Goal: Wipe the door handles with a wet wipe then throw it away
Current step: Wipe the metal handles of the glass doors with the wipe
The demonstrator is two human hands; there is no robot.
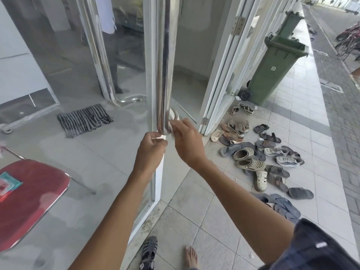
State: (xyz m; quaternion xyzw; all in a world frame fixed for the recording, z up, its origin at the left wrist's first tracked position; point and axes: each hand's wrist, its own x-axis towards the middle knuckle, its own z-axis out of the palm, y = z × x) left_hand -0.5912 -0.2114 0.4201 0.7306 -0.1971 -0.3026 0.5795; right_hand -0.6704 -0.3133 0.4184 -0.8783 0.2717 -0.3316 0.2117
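Observation:
A long vertical steel door handle runs down the edge of a glass door. At its lower end, my left hand and my right hand both pinch a white wet wipe against the bar. The wipe shows only as small white patches between the fingers. A second steel handle is seen through the glass on the door's other side, bending at its foot.
A green wheeled bin with its lid up stands to the right against the wall. Several shoes and sandals litter the tiled walkway. A red chair is at lower left, a striped mat behind the glass.

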